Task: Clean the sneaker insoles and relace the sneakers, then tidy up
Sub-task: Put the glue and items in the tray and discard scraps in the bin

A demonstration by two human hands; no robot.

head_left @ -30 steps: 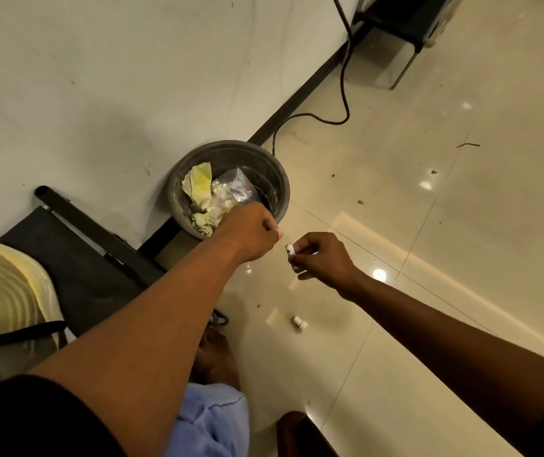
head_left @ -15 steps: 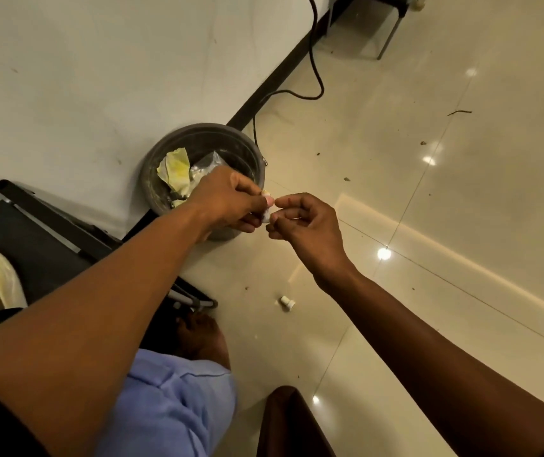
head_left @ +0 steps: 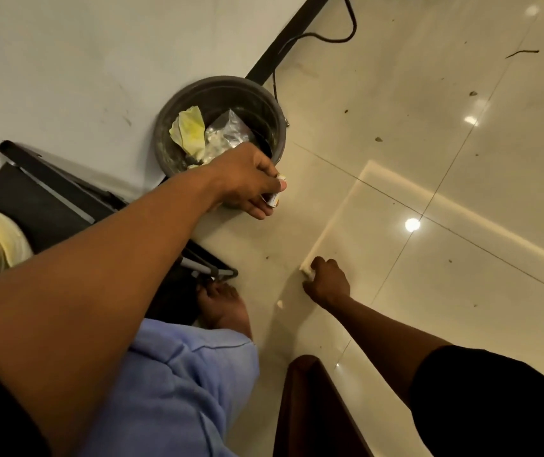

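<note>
Beside round grey bin [head_left: 277, 127], left hand [head_left: 247, 183] fingers pinch small white piece [head_left: 275, 197]; right hand [head_left: 328, 282] curled, contents unclear.

A small white piece [head_left: 280, 304] lies on the glossy floor [head_left: 396, 127].

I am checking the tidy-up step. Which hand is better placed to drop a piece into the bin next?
The left hand. It holds a small white piece right beside the rim of the grey bin. The right hand is low near the floor, farther from the bin, closing on another small white piece.
</note>
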